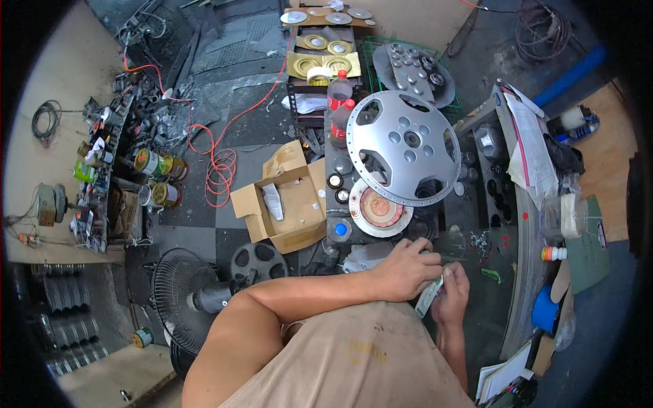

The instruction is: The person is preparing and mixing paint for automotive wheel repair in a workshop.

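Both hands meet in front of my chest at the table's near side. A thin pale green and white strip (428,296), like a small packet or label sheet, is between them. My left hand (410,269) has its fingers curled at the strip's upper end; its thumb is hidden. My right hand (451,296) pinches the strip's edge between thumb and fingers. Beyond them a silver wheel disc (381,148) with several openings and a ring of holes rests tilted on the table. A stained white plate (355,216) lies partly under the disc.
Two red-capped bottles (340,92) stand left of the disc. A blue-capped jar (340,230) is near my left forearm. Left of the table sit an open cardboard box (289,234) and a black fan (183,289). A red hose (221,173) coils on the floor. Papers (532,153) hang at right.
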Motion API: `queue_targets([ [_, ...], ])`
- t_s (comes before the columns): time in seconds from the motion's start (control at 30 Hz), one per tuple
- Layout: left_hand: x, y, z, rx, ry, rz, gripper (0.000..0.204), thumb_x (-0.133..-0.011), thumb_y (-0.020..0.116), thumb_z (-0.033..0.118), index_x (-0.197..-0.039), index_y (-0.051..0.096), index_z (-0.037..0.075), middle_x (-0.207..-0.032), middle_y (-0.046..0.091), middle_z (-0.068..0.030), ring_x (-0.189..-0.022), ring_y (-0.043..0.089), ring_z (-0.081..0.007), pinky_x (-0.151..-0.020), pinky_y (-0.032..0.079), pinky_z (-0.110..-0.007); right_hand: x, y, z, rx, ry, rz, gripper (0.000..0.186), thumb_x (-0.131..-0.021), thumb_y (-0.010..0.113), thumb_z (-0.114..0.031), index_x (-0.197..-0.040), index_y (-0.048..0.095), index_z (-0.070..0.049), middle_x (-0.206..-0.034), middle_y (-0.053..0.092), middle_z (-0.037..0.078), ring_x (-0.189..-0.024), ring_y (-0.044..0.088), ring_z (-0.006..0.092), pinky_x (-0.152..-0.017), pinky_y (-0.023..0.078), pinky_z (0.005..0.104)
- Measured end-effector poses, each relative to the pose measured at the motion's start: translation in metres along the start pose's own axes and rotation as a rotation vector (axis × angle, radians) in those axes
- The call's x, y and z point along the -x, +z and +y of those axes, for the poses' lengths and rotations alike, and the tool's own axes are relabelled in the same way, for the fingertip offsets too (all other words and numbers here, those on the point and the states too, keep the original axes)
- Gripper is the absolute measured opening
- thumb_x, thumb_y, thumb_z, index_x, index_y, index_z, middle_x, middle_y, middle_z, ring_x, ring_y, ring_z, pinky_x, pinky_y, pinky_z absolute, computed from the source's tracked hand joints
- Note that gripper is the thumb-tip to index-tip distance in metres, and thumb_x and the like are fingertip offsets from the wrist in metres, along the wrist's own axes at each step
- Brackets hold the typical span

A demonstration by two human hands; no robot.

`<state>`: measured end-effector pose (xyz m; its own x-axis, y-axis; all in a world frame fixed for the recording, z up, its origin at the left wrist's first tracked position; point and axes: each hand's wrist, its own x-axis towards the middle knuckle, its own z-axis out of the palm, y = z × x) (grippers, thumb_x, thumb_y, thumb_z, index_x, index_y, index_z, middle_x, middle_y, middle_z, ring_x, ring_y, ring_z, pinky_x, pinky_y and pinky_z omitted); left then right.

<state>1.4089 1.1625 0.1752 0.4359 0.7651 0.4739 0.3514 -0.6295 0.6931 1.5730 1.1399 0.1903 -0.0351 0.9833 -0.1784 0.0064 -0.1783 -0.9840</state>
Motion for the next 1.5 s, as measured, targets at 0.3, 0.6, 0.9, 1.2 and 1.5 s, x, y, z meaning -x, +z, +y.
queue_targets([
  [0.3, 0.011, 0.000, -0.003, 0.079, 0.048, -0.021, 0.019, -0.064, 0.066, 0.006, -0.081, 0.058, 0.005, -0.089, 0.057, -0.0074, -0.097, 0.052, -0.0314, -0.084, 0.042, -0.041, -0.010, -0.057, 0.038, -0.706, 0.271, 0.501, 0.019, -0.090, 0.049, -0.013, -0.071, 0.046, -0.011, -0.065, 0.043, -0.001, -0.053, 0.039, 0.0074, -0.048, 0.034, 0.0256],
  [0.6, -0.003, 0.018, -0.019, 0.305, -0.135, -0.100, 0.002, -0.082, 0.056, 0.001, -0.083, 0.056, -0.001, -0.086, 0.055, -0.0131, -0.090, 0.051, -0.0304, -0.084, 0.041, -0.038, 0.013, -0.093, 0.026, 0.973, 0.228, 0.145, 0.028, -0.086, 0.059, -0.013, -0.063, 0.045, -0.006, -0.068, 0.061, 0.005, -0.056, 0.052, 0.0065, -0.049, 0.039, 0.0216],
  [0.9, -0.010, 0.017, -0.013, 0.172, -0.075, -0.110, 0.009, -0.075, 0.063, 0.002, -0.082, 0.058, 0.000, -0.089, 0.056, -0.0114, -0.093, 0.050, -0.0314, -0.084, 0.041, -0.039, 0.010, -0.060, -0.019, 0.189, 0.108, 0.066, 0.009, -0.078, 0.068, -0.006, -0.080, 0.062, 0.001, -0.078, 0.065, 0.010, -0.061, 0.056, 0.0123, -0.054, 0.044, 0.0268],
  [1.2, -0.003, 0.004, -0.018, 0.168, -0.069, -0.050, 0.011, -0.075, 0.066, 0.005, -0.083, 0.060, 0.001, -0.091, 0.057, -0.0110, -0.093, 0.051, -0.0313, -0.085, 0.041, -0.040, -0.007, -0.037, -0.038, 0.675, -0.264, -0.206, 0.011, -0.075, 0.069, -0.006, -0.082, 0.065, 0.002, -0.070, 0.059, 0.011, -0.060, 0.057, 0.0189, -0.053, 0.043, 0.0299],
  [1.5, 0.012, 0.006, -0.021, 0.621, -0.421, -0.082, 0.013, -0.087, 0.060, 0.010, -0.089, 0.061, -0.003, -0.093, 0.058, -0.0120, -0.091, 0.053, -0.0246, -0.083, 0.041, -0.035, -0.001, -0.015, -0.029, 0.684, -0.383, -0.097, 0.013, -0.073, 0.071, -0.007, -0.081, 0.065, 0.001, -0.068, 0.057, 0.011, -0.056, 0.055, 0.0230, -0.051, 0.042, 0.0318],
])
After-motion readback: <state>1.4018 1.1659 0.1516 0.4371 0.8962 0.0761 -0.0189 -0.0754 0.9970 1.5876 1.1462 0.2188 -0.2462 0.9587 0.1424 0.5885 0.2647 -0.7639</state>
